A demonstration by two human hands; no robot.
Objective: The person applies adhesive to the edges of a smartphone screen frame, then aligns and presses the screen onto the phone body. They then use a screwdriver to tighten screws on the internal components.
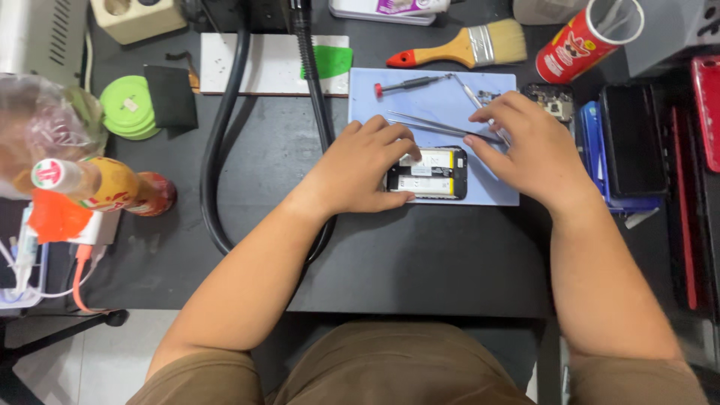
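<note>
On the blue mat (442,105) lies an opened phone (429,173), its yellow battery showing. The left hand (364,169) grips the left end of the phone with closed fingers. The right hand (525,146) lies just right of the phone, its fingers spread open on the tweezers (435,124). A red screwdriver (409,84) lies at the far side of the mat.

free: bare mat (480,191) below phone (429,174) | blocked: tweezers (442,125), screwdriver (411,83) above
</note>
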